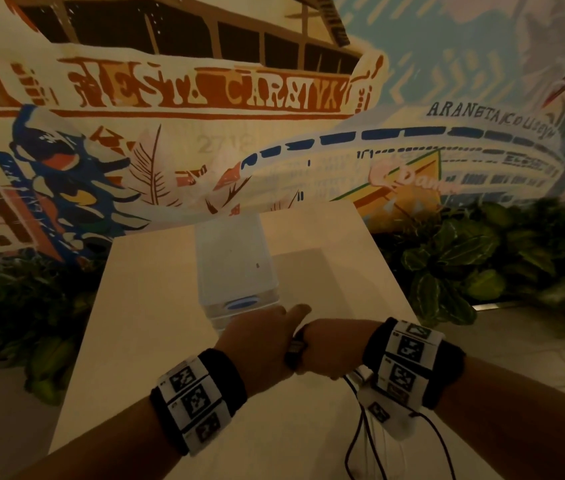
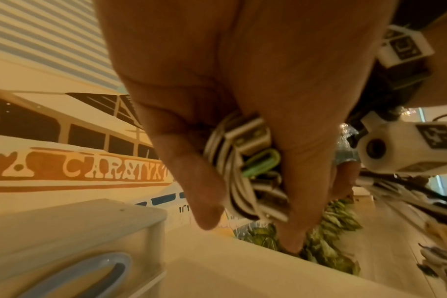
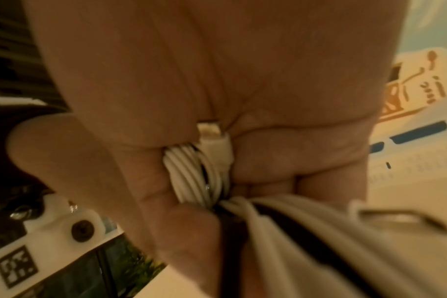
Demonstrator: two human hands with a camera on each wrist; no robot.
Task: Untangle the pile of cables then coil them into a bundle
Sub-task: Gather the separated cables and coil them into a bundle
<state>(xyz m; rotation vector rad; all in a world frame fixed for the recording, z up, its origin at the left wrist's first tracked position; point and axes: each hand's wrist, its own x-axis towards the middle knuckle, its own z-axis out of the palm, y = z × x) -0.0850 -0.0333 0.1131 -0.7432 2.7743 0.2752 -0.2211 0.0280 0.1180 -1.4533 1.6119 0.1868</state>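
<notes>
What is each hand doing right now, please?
Left hand: fingers curled round the cable bundle.
Right hand: fingers curled round the same cable bundle.

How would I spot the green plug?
Start at the white table, where both hands meet. In the left hand sits the coiled cable bundle. The green plug pokes from its end, the only bright green piece among white connectors.

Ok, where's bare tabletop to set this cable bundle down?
Bare table lies left of the clear box, and more sits right of it, toward the plants. It is crowded at the near right, where loose cables hang below the right hand.
</notes>
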